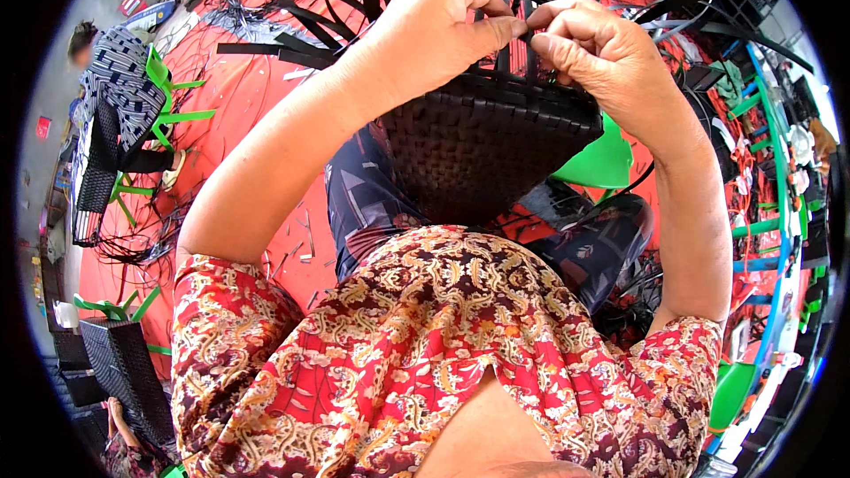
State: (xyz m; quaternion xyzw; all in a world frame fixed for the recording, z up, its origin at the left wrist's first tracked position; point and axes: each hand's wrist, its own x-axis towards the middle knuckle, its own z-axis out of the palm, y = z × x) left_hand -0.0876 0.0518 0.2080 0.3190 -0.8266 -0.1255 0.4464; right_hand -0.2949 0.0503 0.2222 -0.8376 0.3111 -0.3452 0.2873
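A dark, tightly woven basket (496, 137) rests against my lap, its plaited wall facing me and its unwoven strips standing up along the far side. Over its upper edge my left hand (452, 26) is closed, thumb and index finger pinched together. My right hand (598, 53) is also closed, its fingers curled and its pinch almost touching the left one. Both seem to grip a black weaving strip of the basket, though the fingers cover most of it. Long loose black strips (345, 9) fan out to the left behind the basket.
A green stool (602, 159) stands just right of the basket. Cut strip scraps litter the red floor (239, 186). At left, a person in a patterned top (124, 71) sits by a green chair (159, 80). Another dark woven basket (128, 372) is at lower left. Blue-green rails (775, 168) run along the right.
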